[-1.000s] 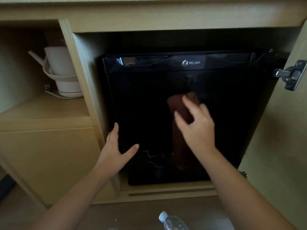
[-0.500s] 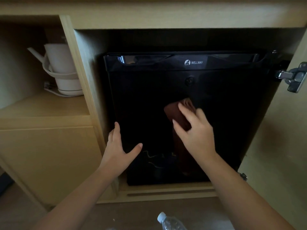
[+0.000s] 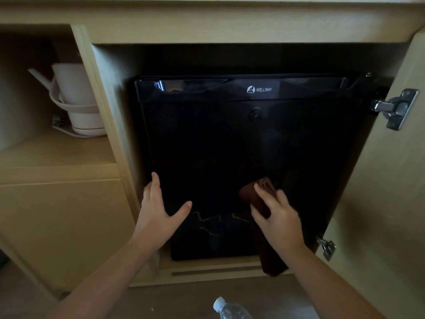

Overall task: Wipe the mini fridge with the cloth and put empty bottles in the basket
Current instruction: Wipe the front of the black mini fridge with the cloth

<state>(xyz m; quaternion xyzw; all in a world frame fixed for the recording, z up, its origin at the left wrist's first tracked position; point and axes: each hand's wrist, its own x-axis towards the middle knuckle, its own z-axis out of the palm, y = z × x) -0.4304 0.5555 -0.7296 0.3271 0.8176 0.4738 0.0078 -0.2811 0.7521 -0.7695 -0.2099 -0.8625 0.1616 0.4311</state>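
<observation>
The cloth [image 3: 254,196], a dark brown, soft-looking fabric, sits bunched against the lower right part of the mini fridge [image 3: 230,146] door, with a long tail of it hanging past the door's bottom edge. The right hand [image 3: 279,218] grasps it, fingers curved over the bunch and thumb tucked beneath, pressing it to the door. A second ago this hand and the cloth were around the middle of the door, below the round lock; they have since swept down toward the bottom. Judging by that, the wipe of the door front is under way and its lower part is being covered now, while the top band with the logo may need a pass yet.

The left hand [image 3: 158,212] has stayed where it was, released and flat on the door's left edge, thumb spread wide, apparently steadying it.

The door is flat, black and glossy enough to mirror the cloth. It sits closed in a pale wood-grain cabinet [image 3: 230,26], whose own door hangs open on a metal hinge [image 3: 395,109]. A white kettle [image 3: 76,100] stands on the shelf at left. A clear plastic bottle [image 3: 227,309] with a white cap lies on the floor below; no basket is in view.
</observation>
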